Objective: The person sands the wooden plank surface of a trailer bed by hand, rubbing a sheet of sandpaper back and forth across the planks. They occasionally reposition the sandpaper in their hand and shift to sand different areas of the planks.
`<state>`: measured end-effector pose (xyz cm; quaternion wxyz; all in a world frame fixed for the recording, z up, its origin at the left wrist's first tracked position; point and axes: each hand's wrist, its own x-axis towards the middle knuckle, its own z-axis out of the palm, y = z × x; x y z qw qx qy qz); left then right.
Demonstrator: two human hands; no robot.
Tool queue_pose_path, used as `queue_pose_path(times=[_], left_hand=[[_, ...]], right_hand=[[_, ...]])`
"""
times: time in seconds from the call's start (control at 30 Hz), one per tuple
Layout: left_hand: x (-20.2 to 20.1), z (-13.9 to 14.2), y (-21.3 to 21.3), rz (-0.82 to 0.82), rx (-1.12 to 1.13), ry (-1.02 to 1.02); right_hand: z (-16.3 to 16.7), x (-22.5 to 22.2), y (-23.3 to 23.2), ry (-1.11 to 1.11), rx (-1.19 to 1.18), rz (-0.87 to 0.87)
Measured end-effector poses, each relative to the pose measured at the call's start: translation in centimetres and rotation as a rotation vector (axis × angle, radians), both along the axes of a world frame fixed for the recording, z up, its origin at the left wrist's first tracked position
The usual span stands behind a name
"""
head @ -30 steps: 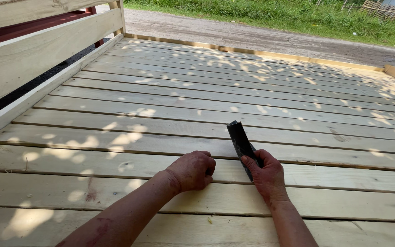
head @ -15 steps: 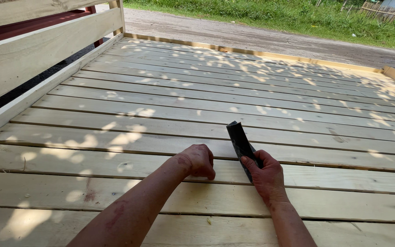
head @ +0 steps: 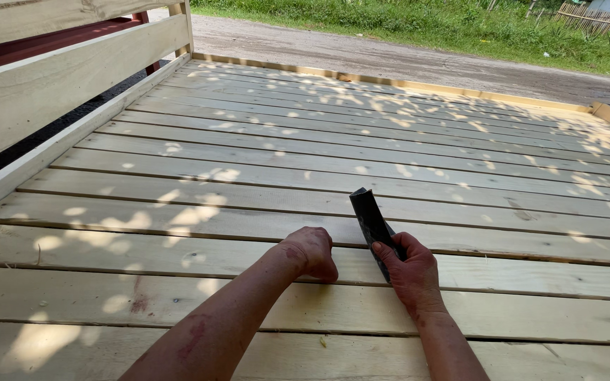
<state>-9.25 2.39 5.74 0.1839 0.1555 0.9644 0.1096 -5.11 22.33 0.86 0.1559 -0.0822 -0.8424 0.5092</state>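
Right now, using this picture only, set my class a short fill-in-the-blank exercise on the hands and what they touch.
1. The right hand grips a dark flat ____.
2. The left hand rests, fingers curled, on the wooden ____.
3. The tool stands over a ____ between two boards.
4. Beyond the boards lie a dirt road and green ____.

Missing words: tool; boards; gap; grass

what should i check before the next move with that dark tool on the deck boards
1. Right hand grips the dark flat tool: ok.
2. Tool's tip seated in the gap between boards: cannot tell.
3. Left hand clear of the tool: ok, fisted on the deck board beside it.
4. Left hand holding anything: cannot tell.
5. Boards ahead free of loose items: ok.
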Motion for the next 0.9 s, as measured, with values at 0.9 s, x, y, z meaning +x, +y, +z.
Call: queue_pose_path(times=[0.9], left_hand=[[1.6, -1.6, 3.3, -0.364, 0.165, 0.226]], right_hand=[[0.0, 0.0, 0.2, 0.041, 0.014, 0.023]])
